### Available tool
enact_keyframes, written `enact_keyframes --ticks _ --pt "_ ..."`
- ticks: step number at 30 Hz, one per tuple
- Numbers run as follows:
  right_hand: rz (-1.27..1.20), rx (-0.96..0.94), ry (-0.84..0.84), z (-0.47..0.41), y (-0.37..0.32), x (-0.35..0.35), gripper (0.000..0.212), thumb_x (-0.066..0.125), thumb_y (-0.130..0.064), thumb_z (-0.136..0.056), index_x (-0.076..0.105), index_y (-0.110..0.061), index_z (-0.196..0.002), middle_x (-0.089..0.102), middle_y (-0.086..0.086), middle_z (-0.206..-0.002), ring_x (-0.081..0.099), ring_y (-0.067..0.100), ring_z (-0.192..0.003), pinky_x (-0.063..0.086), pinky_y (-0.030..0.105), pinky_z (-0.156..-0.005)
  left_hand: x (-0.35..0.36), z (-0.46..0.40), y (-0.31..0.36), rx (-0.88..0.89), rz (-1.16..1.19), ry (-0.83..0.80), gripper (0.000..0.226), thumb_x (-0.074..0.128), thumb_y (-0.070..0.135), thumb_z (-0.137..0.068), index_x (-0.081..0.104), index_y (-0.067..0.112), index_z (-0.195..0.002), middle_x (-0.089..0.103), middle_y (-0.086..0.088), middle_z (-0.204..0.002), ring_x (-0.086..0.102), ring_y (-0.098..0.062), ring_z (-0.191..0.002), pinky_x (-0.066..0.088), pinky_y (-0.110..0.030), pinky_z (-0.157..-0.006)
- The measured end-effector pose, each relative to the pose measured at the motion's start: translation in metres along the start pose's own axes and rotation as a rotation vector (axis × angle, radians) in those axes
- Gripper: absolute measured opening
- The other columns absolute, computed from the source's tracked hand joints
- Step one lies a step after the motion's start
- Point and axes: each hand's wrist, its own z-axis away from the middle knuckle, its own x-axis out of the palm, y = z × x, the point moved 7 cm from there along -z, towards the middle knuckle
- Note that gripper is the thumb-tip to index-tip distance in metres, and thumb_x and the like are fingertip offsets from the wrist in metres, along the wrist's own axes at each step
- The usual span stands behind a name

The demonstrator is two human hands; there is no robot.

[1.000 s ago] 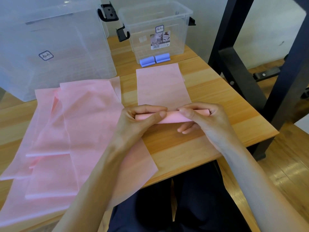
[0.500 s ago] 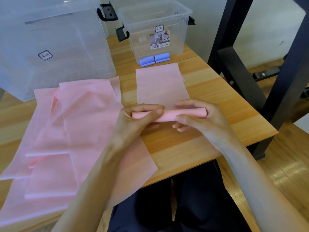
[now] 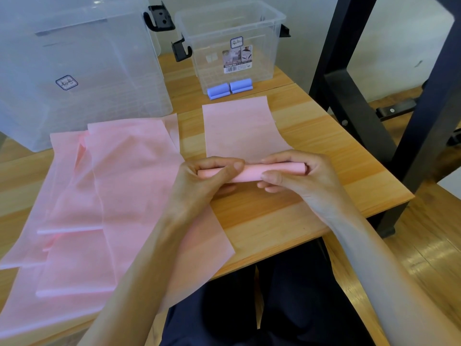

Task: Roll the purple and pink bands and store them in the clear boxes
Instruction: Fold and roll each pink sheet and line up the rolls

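In the head view, a light wooden worktop (image 3: 262, 216) with visible grain was seen from above, its near edge ending over the dark-clothed lap of the seated person. A pink band (image 3: 243, 128) was laid on the worktop right of centre, its flat far part running away from the person and its near end wound into a roll (image 3: 249, 173). The roll was held at both ends: the left hand (image 3: 199, 186) was closed on the left end, thumb on top, and the right hand (image 3: 299, 176) was closed on the right end, fingers curled over it. Each grip was clenched on the roll, which was held just above or on the wood; which could not be told.

To the left, a loose heap of pink bands (image 3: 99, 196) was spread across the worktop, overhanging the near edge. At the far left a large clear box (image 3: 74, 71) was stood, and right of it a smaller clear box (image 3: 232, 46) with black latches and a printed label. Two rolled purple bands (image 3: 229, 89) were laid side by side on the wood, touching the smaller box's near wall.

On the right, black metal frame posts (image 3: 349, 96) were raised from a glossy wooden floor (image 3: 424, 258), with a pale wall (image 3: 399, 46) behind.
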Motion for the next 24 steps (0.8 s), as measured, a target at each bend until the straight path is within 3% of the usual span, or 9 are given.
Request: enact_keyframes --ticks 5,10,15,20,24 --pt "-0.076 0.018 0.074 -0.0001 0.0001 -0.0043 0.026 0.075 -0.021 -0.074 0.074 -0.007 -0.096 0.075 0.013 -0.091 0.074 0.033 -0.073 0.061 0.027 -0.061 0.0018 0.0023 0.0081 0.084 -0.068 0.000 0.020 0.076 0.029 -0.071 0.078 0.021 -0.089 0.077 0.006 -0.089 0.069 -0.002 -0.082 0.051 -0.013 -0.072" --pt "-0.030 0.014 -0.029 0.0006 -0.0010 0.0020 0.030 0.076 -0.015 -0.073 0.074 -0.008 -0.102 0.076 0.014 -0.095 0.075 0.033 -0.082 0.062 0.029 -0.070 0.0001 0.0003 0.0029 0.039 0.009 0.006 0.022 0.074 0.026 -0.075 0.078 0.013 -0.092 0.077 -0.003 -0.092 0.072 -0.012 -0.086 0.056 -0.019 -0.072" --pt "-0.039 0.015 0.036 0.0006 -0.0001 -0.0022 0.023 0.074 -0.021 -0.077 0.075 -0.008 -0.096 0.076 0.012 -0.093 0.074 0.032 -0.071 0.061 0.028 -0.061 0.0017 0.0017 0.0070 0.098 -0.054 -0.018 0.020 0.077 0.028 -0.070 0.079 0.021 -0.088 0.077 0.006 -0.089 0.069 -0.004 -0.085 0.052 -0.016 -0.076" --pt "0.005 0.018 -0.035 0.0001 0.0000 0.0031 0.031 0.077 -0.013 -0.074 0.073 -0.008 -0.104 0.076 0.013 -0.095 0.075 0.030 -0.078 0.061 0.027 -0.068 -0.0020 -0.0008 0.0027 0.040 0.016 0.023 0.021 0.074 0.029 -0.074 0.078 0.015 -0.090 0.077 -0.001 -0.092 0.071 -0.009 -0.086 0.054 -0.016 -0.070" --pt "-0.009 0.016 0.031 0.0004 0.0004 -0.0020 0.027 0.075 -0.018 -0.076 0.074 -0.006 -0.100 0.076 0.012 -0.092 0.075 0.031 -0.073 0.061 0.027 -0.063 0.0005 0.0011 0.0052 0.078 -0.044 -0.010 0.023 0.076 0.029 -0.071 0.078 0.019 -0.092 0.077 0.004 -0.091 0.069 -0.006 -0.086 0.052 -0.015 -0.075"
